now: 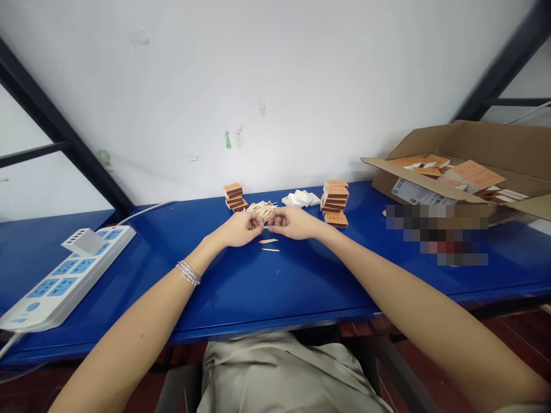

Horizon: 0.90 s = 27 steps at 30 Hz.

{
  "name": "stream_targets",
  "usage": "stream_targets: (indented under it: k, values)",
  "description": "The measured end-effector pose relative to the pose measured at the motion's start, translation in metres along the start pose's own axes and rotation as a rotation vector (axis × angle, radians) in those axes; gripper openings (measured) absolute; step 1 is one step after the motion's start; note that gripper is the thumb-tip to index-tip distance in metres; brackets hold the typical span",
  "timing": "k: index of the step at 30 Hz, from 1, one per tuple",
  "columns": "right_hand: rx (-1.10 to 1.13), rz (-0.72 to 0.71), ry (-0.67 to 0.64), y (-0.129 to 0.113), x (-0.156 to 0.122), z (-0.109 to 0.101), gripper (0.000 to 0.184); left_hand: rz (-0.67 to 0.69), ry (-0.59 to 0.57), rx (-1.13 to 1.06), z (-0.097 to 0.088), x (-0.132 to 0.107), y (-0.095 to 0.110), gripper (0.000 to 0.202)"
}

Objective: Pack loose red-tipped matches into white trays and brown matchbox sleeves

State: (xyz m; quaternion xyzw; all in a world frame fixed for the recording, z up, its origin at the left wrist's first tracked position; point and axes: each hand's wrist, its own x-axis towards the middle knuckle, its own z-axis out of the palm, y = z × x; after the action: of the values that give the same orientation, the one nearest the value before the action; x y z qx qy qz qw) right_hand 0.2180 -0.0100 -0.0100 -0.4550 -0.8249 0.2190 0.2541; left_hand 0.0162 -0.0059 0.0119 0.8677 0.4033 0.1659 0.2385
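My left hand (241, 229) and my right hand (293, 222) are close together over the blue table, fingers pinched. A thin matchstick (266, 227) spans the small gap between their fingertips, and both seem to grip it. Just behind the hands lies a heap of loose matchsticks (263, 209), partly covered by my fingers. In front of them a few red-tipped matches (268, 241) lie close together, with a single match (270, 250) below. Stacked matchboxes (233, 195) stand beyond my left hand. A taller matchbox stack (334, 201) rises to the right, near folded white pieces (301, 198).
An open cardboard box (430, 186) full of matchboxes sits at the right; a blurred-out patch covers something before it. A white power strip (71, 269) with a plugged-in adapter lies at the left. The blue table (275, 292) meets a white wall (275, 86) behind.
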Motion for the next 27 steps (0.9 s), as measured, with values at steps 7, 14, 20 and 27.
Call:
stream_targets:
  k: [7,14,20,27]
  values:
    - [0.004,0.037,-0.109,-0.007,-0.002,-0.003,0.009,0.0,0.127,0.048,0.0,0.002,-0.006,0.023]
    - [0.01,0.081,0.014,0.005,0.002,-0.001,0.015,-0.008,0.142,0.164,-0.001,0.003,-0.013,0.015]
    - [-0.115,0.056,0.062,0.007,0.006,0.011,0.011,-0.02,0.088,0.191,-0.001,0.003,-0.013,0.011]
    - [-0.097,0.106,0.035,-0.003,0.003,0.001,0.01,-0.028,0.09,0.229,-0.002,0.003,-0.015,0.014]
